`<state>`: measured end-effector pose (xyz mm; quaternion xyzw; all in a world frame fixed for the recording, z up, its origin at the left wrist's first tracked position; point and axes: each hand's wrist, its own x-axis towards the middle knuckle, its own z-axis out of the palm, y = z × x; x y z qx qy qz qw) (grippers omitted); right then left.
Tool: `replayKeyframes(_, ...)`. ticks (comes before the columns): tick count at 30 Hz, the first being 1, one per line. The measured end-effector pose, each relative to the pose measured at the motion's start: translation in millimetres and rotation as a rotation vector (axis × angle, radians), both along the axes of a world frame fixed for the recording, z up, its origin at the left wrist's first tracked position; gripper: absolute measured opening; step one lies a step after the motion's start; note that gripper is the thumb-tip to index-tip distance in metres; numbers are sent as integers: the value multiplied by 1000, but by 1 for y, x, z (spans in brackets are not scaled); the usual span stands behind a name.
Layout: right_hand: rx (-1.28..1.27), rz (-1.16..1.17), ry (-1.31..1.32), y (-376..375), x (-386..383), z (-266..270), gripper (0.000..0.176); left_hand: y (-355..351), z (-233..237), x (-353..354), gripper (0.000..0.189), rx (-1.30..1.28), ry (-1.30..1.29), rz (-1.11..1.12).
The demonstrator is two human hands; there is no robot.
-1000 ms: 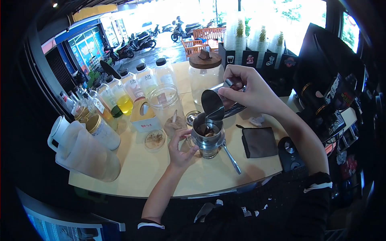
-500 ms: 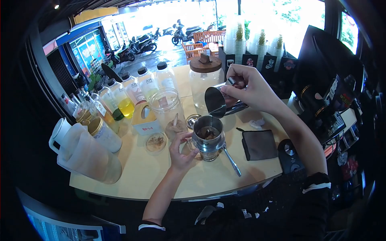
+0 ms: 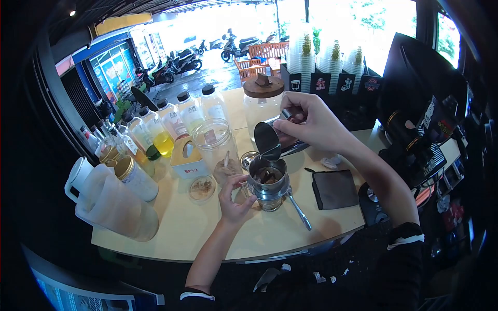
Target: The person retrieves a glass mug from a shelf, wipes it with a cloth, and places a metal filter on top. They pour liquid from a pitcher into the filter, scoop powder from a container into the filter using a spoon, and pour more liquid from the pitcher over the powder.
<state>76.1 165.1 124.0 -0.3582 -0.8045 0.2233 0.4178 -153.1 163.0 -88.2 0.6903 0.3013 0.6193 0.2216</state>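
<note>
My right hand [image 3: 311, 122] grips a metal pitcher [image 3: 268, 141] and tilts it. A thin stream seems to run from its lip into a metal filter cup [image 3: 284, 171] below. Dark brown pieces lie in liquid inside that cup. It sits on a glass mug [image 3: 271, 203], with a long metal handle [image 3: 300, 210] sticking out toward the lower right. From the left side, my left hand [image 3: 236, 199] curls thumb and fingers around the mug, near its handle; the exact contact is partly hidden.
Left of the mug are an open glass jar [image 3: 213, 137], a small dish of brown bits [image 3: 202, 188] and a tissue box [image 3: 189, 165]. A dark folded cloth [image 3: 335, 188] lies to the right. Behind stands a wooden-lidded jar [image 3: 264, 87]; bottles [image 3: 163, 139] and a pitcher [image 3: 116, 202] are farther left.
My right hand has come slightly down and left with the pitcher, whose lip is now lower over the filter cup. My left hand keeps its hold.
</note>
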Motion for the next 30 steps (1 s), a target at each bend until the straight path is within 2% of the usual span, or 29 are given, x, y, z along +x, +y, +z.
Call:
replayKeyframes(6,-5,-8,12,3,2,-4,22,-2,3,0,53,15,9,6)
replayKeyframes(9,-43,-85,19,-5,5,1,24,-2,3,-1,53,-6,32,8)
replayKeyframes(18,-63,-56,90,-13,14,2,25,0,1,-1,53,21,22,5)
replayKeyframes(30,-13,13,20,-9,-4,2,23,-1,2,0,53,19,16,6)
